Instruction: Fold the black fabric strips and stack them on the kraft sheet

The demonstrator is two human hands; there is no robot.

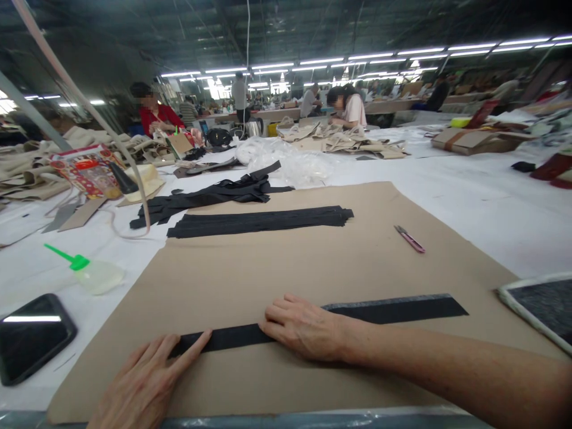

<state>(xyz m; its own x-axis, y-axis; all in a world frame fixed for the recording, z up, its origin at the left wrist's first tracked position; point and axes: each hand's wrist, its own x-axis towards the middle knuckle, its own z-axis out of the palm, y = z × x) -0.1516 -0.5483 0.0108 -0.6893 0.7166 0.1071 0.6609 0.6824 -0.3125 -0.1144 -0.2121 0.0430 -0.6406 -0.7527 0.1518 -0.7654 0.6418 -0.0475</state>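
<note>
A long black fabric strip (402, 310) lies slantwise on a sheet of brown paper (250, 268). The right part of the strip shows a greyish band along its upper edge. At its left end rests my left hand (145, 375), fingers stretched out and the index fingertip pressing on the cloth. My right hand (304, 328) lies over the middle of the strip with its fingers bent and together, gripping the cloth at the fingertips; it hides that stretch. Farther back on the paper are a neat stack of black strips (259, 220) and pink-handled thread snips (410, 239).
Loose black strips (210, 196) lie heaped behind the stack. To the left are a green-tipped squeeze bottle (96, 274) and a phone (33, 336). A dark pad with a pale border (543, 304) sits at right. A hose (107, 131) hangs at left. People work in the background.
</note>
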